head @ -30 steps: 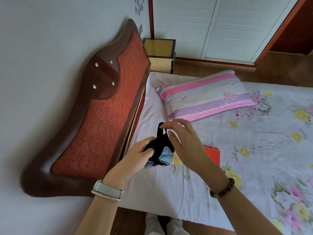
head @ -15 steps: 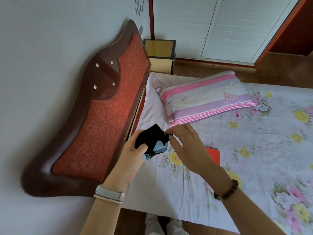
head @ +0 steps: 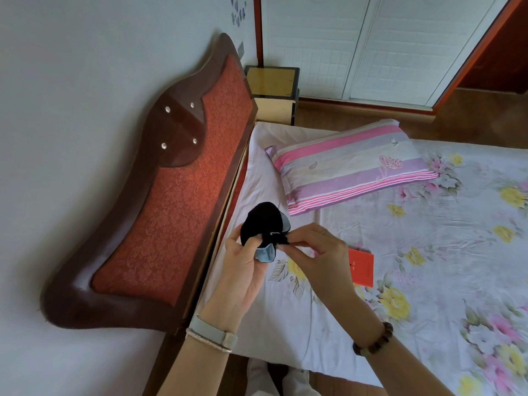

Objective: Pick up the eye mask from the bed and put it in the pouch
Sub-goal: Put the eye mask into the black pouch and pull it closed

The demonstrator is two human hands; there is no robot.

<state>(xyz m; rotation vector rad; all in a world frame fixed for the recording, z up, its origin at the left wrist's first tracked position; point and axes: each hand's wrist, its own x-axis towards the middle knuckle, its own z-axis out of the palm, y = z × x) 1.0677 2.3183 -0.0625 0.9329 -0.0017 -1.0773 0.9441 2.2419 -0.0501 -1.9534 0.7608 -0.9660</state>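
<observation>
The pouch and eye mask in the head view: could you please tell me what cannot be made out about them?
- How far the eye mask sits inside the black pouch: pouch fabric and left hand hide it.
- The pouch opening: covered by the right hand and its fingers.
- Print on the red booklet: too small.

both hands, left hand (head: 243,270) and right hand (head: 320,252), grip a black pouch (head: 264,221) above the floral bed (head: 428,252).
</observation>
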